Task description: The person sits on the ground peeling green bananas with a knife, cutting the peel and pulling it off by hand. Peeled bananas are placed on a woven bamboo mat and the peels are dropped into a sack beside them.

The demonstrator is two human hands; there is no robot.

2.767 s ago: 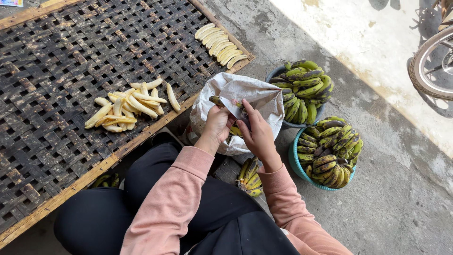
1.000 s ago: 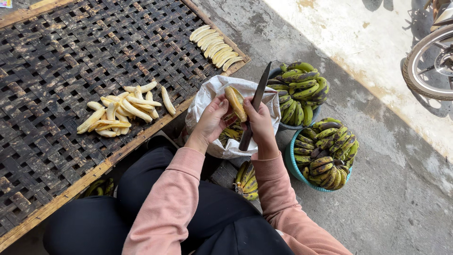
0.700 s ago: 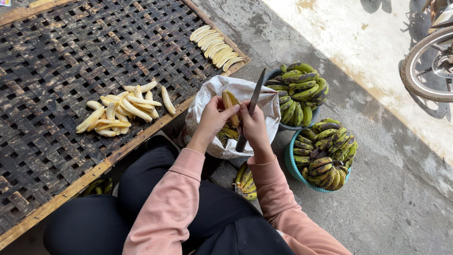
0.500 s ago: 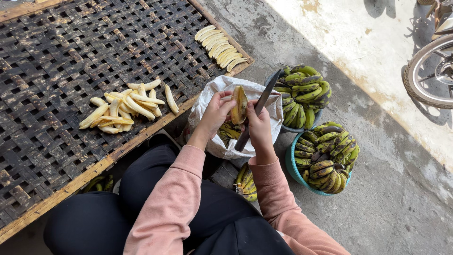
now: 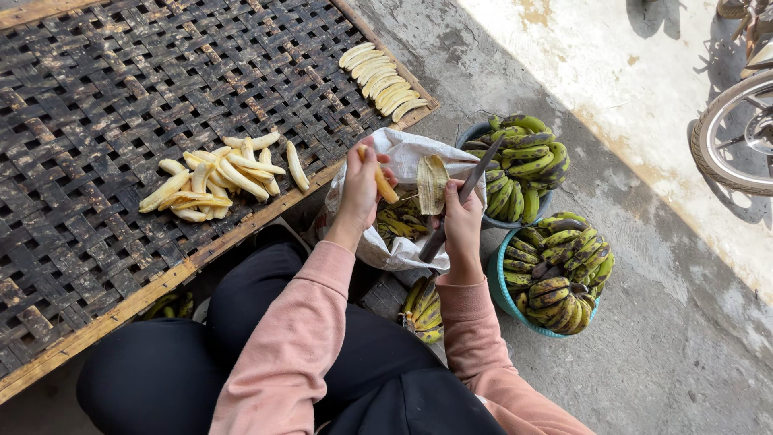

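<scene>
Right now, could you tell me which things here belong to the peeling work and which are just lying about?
In use:
left hand holding a peeled banana
right hand holding a knife and a peel
white bag with peels
peeled pile on the woven tray
banana basins

Lying about:
wheel
loose bunch by the knee

The person crouches with knees bent, both arms in pink sleeves reaching forward from the body. The left hand (image 5: 364,181) is raised, wrist bent slightly back, fingers curled closed around what it holds, thumb on the near side. The right hand (image 5: 461,219) sits just beside it and a little lower, closed in a fist, knuckles toward the camera. The two hands stay close but apart.
</scene>
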